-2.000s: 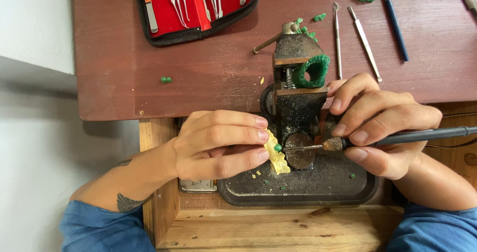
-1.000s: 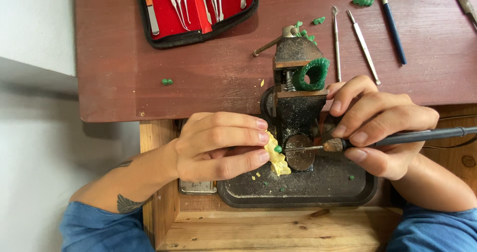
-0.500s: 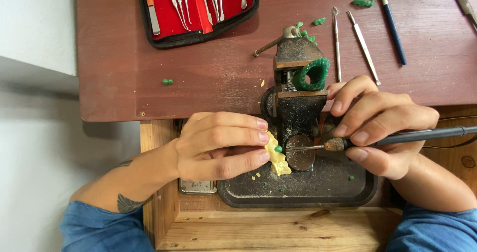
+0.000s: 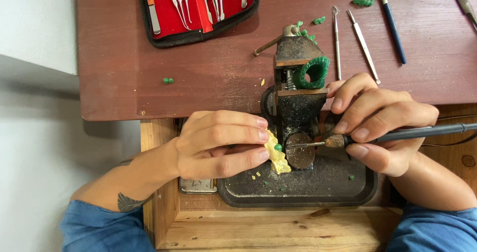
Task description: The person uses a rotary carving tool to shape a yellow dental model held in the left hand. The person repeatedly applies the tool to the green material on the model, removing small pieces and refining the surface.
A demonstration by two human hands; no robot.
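Both hands curled close, fingertips facing each other.
Left hand (image 4: 218, 145) pinches with fingers bent; right hand (image 4: 382, 123) grips pen-style, forearms angled inward.

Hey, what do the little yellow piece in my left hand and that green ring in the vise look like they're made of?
The yellow piece looks like carving wax or a soft resin: matte, with pale crumbs on the black tray. The green ring looks like wax too, dull and rough-edged, with matching green bits nearby. The vise appears to be dark, worn metal.

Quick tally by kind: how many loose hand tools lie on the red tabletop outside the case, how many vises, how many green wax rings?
Loose hand tools: 4
Vise: 1
Green wax ring: 1
Total: 6
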